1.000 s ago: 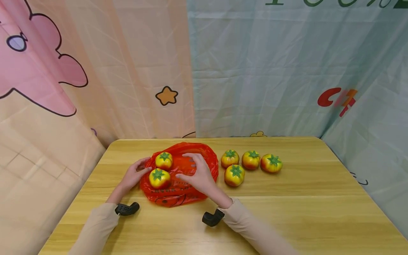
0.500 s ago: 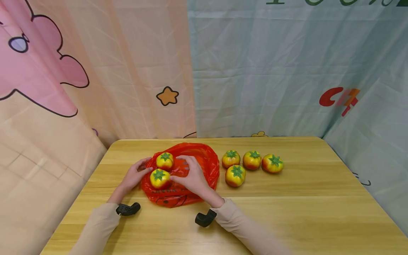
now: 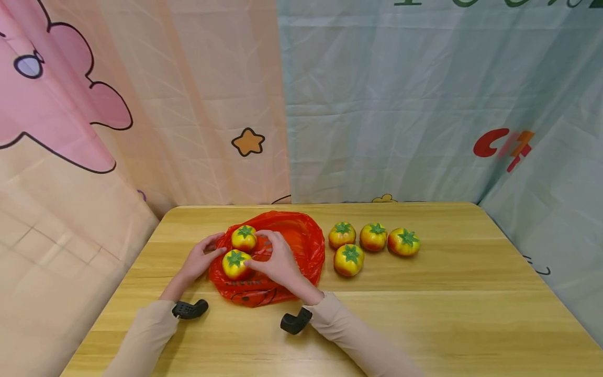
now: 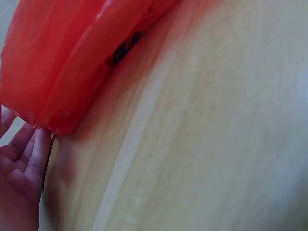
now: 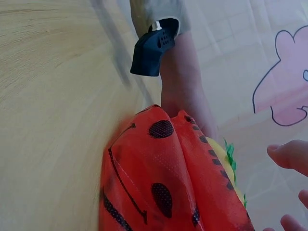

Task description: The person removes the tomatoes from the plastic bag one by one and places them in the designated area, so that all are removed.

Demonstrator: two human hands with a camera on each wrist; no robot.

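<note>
Tomatoes, two round yellow-and-red plastic ones with green leafy tops, sit on my crumpled red plastic bag (image 3: pixel 287 246) on the wooden table (image 3: pixel 424 314), toward its left side and nearer the far edge than the near one; the nearer tomato (image 3: pixel 236 264) lies just in front of the farther tomato (image 3: pixel 244 238), the two almost touching. My right hand (image 3: pixel 278 262) rests on the bag just right of them, fingers (image 3: pixel 264 246) loosely curled and spread toward the pair, thumb by the nearer one; I cannot tell whether they have closed on anything, so I call them relaxed and apart. My left hand (image 3: pixel 200 259) lies at the bag's left edge, fingers fairly straight, tips against the plastic beside the nearer tomato; the left wrist view shows those fingers (image 4: pixel 29 154) side by side, just under the bag's red fold (image 4: pixel 62 62).

To do this well, I judge I should keep the left hand steady against the bag's edge so the thin film does not slide on the smooth wood; the right hand should take one tomato at a time, thumb and fingers on opposite sides of its round body and clear of the plastic; the fruit looks smooth and may roll, so a low, gentle grip suits it.

Four more tomatoes (image 3: pixel 374 238) of the same kind stand in a cluster to the right of the bag, apart from it, nearer the table's far edge.
</note>
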